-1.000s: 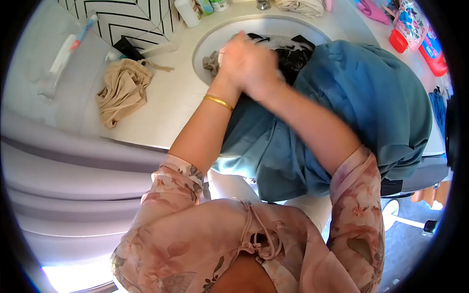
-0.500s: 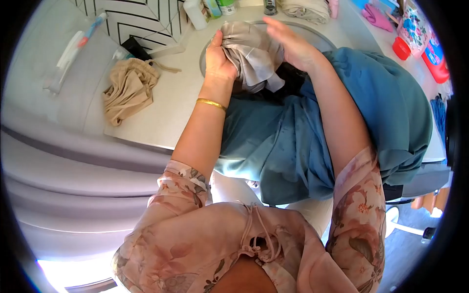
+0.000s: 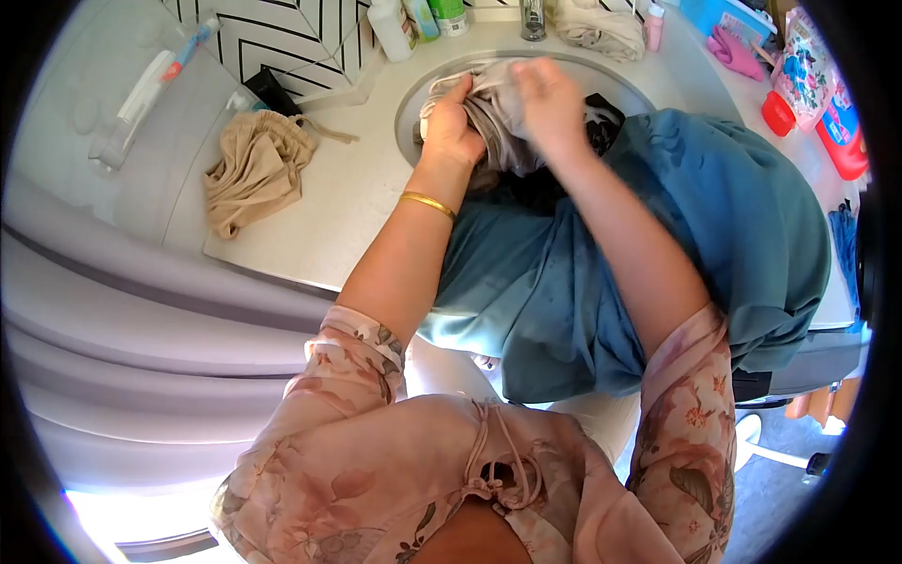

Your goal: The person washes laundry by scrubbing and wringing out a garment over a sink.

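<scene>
A bunched light beige-grey cloth garment (image 3: pixel 498 105) is held over the round sink basin (image 3: pixel 410 105). My left hand (image 3: pixel 453 130) grips its left side, thumb on top. On the right side, my right hand (image 3: pixel 552 105) has its fingers curled onto the fabric, slightly blurred by motion. Dark cloth (image 3: pixel 601 122) lies in the basin beneath and to the right. A large teal garment (image 3: pixel 742 216) is draped over the basin's front edge and the counter, under my right forearm.
A tan drawstring garment (image 3: pixel 258 169) lies on the counter (image 3: pixel 348 202) at left. Behind the basin are a faucet (image 3: pixel 533 19), bottles (image 3: pixel 391 30) and a folded beige cloth (image 3: pixel 601 28). A red detergent bottle (image 3: pixel 844 141) and a pink cloth (image 3: pixel 735 52) are at right.
My right hand was apart from the garment with fingers stretched out; now its fingers are closed on it. My left hand and the garment have shifted slightly right and down.
</scene>
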The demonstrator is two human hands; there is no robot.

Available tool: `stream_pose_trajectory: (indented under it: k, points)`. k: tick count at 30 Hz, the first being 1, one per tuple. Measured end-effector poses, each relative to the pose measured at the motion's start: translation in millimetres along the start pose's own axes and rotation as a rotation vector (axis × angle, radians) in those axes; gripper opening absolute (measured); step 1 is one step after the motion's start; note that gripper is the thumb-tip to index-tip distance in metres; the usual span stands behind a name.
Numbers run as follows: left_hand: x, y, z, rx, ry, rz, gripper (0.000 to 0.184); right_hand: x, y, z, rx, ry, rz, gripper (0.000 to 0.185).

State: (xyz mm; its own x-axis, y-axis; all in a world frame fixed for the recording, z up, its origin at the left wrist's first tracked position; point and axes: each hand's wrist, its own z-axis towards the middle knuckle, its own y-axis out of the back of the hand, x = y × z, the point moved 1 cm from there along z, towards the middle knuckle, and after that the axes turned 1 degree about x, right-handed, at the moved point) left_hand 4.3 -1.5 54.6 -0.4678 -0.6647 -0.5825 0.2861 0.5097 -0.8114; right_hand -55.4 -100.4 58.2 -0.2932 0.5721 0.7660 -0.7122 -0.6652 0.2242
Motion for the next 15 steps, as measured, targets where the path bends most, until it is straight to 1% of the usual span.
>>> stream_pose_trajectory:
  k: [1,2,3,4,5,7,8,9,10,13,14,15]
  points:
    - [5.5,9.1,5.3,0.002,0.015,-0.001,0.027,15.3,-10.4,-11.5,-0.103,0.425,-0.030,0.015]
    - [11.1,24.7,6.4,0.181,-0.370,0.565,0.025,20.4,-14.9,-14.0,-0.100,0.494,-0.160,0.017]
    - [19.3,38.4,12.5,0.231,-0.458,0.774,0.024,24.1,-18.9,-16.0,-0.097,0.560,-0.289,0.020]
    - [22.7,37.7,8.2,0.269,-0.561,0.973,0.022,27.1,-22.6,-19.3,-0.093,0.618,-0.417,0.024]
    - [30.6,36.4,6.9,0.173,-0.361,0.814,0.021,29.5,-25.0,-25.4,-0.083,0.665,-0.543,0.029]
    - [41.6,8.0,3.2,-0.003,-0.004,0.462,0.019,5.4,-3.2,15.0,-0.098,-0.050,-0.362,0.032]
    - [44.6,1.5,2.7,-0.085,0.172,0.283,0.018,10.4,5.6,12.6,-0.006,-0.104,-0.497,0.035]
    - [45.3,14.8,14.0,0.179,-0.102,0.658,0.020,10.8,7.6,10.7,-0.020,-0.045,-0.492,0.033]
    - [48.5,45.0,31.8,0.449,-0.386,1.015,0.023,8.8,7.3,7.0,-0.032,0.010,-0.490,0.032]
    - [33.9,47.3,1.7,0.608,-0.670,1.066,0.029,0.2,-8.8,-8.8,-0.066,0.163,-0.465,0.028]
    - [36.9,42.2,6.6,0.615,-0.490,0.832,0.028,0.2,-17.2,-11.6,-0.075,0.219,-0.445,0.027]
    - [33.1,9.7,-9.9,0.363,-0.113,0.642,0.025,6.8,-6.8,-1.3,-0.067,0.106,-0.452,0.029]
